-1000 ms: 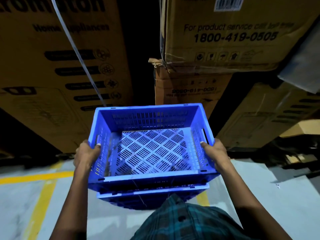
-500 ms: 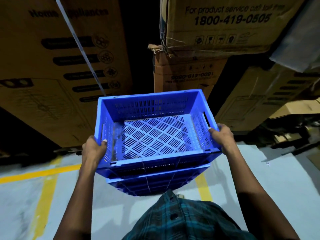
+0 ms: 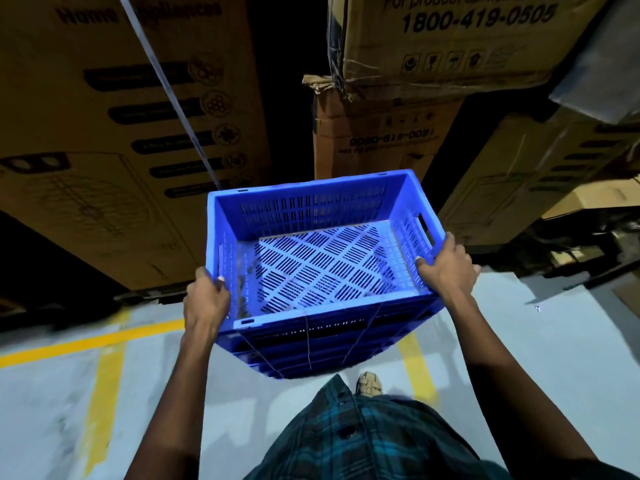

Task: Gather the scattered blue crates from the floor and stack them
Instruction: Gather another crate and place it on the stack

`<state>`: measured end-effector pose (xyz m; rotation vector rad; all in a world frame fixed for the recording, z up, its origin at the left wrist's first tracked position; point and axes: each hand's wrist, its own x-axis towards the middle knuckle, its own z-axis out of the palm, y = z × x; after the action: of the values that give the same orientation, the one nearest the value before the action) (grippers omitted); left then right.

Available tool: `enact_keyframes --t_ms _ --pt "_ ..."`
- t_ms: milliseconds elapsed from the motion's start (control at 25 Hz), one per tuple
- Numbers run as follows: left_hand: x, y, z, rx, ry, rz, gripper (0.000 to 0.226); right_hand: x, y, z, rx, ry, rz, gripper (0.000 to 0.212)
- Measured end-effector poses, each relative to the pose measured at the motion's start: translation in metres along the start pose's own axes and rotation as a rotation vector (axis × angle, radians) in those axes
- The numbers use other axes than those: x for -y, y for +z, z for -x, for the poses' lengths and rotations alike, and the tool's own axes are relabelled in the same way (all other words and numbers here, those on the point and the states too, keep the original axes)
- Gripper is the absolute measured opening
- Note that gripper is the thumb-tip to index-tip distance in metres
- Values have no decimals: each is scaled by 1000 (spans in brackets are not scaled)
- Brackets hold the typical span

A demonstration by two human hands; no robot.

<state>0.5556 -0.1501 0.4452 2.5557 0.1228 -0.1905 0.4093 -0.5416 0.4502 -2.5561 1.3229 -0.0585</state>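
Stacked cardboard cartons fill the far side of the scene, rising behind the blue crate; the one to the crate's far left carries dark printed icons and a pale strap running diagonally down toward the crate's back left corner. A carton above and behind the crate shows a printed phone number, and a smaller one under it bears the same number upside down. More cartons lean to the crate's right.

The grey floor lies below the crate, marked with yellow painted lines to the crate's left and beneath it.

The blue crate is held in the air, above the floor and in front of the person's checked shirt. It is open-topped, with a slotted bottom and slotted walls, and is tilted a little, its right side higher. Further blue crate walls show directly under it, nested or stacked against it; how many cannot be told. Thin strings cross its near wall.

The left hand grips the crate's near left rim, fingers curled over the edge. The right hand grips the right rim just near the handle slot, thumb inside the wall.

A shoe shows on the floor just below the crate's near edge.
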Motion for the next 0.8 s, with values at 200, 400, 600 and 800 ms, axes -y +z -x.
enact_keyframes --t_ms 200,400,600,800 --pt "-4 -2 8 -95 -4 -69 25 3 5 5 -91 8 11 78" --pt "-6 -2 24 -128 606 -172 45 4 4 16 -133 35 -73 70" --pt "-5 -11 28 244 762 -248 88 -4 4 38 -114 143 -139 70" --pt "-23 -16 32 250 854 -231 74 -20 12 55 -89 60 -347 71"
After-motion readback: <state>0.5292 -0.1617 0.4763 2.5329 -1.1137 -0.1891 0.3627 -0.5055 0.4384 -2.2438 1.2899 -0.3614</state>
